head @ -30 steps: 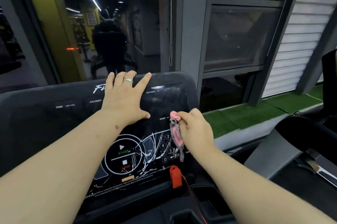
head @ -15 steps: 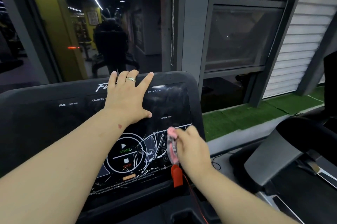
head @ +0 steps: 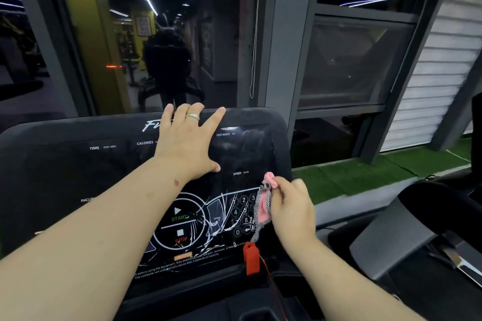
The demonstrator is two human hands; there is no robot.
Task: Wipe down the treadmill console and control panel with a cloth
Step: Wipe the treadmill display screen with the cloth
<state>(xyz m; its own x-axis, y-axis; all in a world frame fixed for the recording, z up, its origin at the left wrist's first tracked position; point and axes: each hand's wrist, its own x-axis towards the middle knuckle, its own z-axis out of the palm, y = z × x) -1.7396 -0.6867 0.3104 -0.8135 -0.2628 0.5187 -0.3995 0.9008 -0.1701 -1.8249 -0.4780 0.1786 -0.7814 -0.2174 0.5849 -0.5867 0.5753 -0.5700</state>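
Right hand (head: 292, 212) pinches a bunched pink-and-grey cloth (head: 263, 207), fingers curled round it, against the right edge of the control panel (head: 208, 219), over the number keypad (head: 241, 212). Left hand (head: 189, 143) lies flat on the upper console (head: 78, 169), fingers spread straight, holding nothing, a ring (head: 192, 116) on one finger. It looks like bracing.

Judgement: the cloth is scrunched small, so contact area is poor; spreading it under flat fingers and making overlapping passes would cover more. The panel film looks cracked, white lines round the START/STOP ring (head: 180, 224), so light pressure is wise, or the cloth may snag. The left hand covers part of the display and would need shifting to reach there.

In the way: red safety key (head: 251, 258) with its cord just below the keypad; a low pass could knock it out. Window frame (head: 276, 33) behind, green turf (head: 365, 177) to the right.
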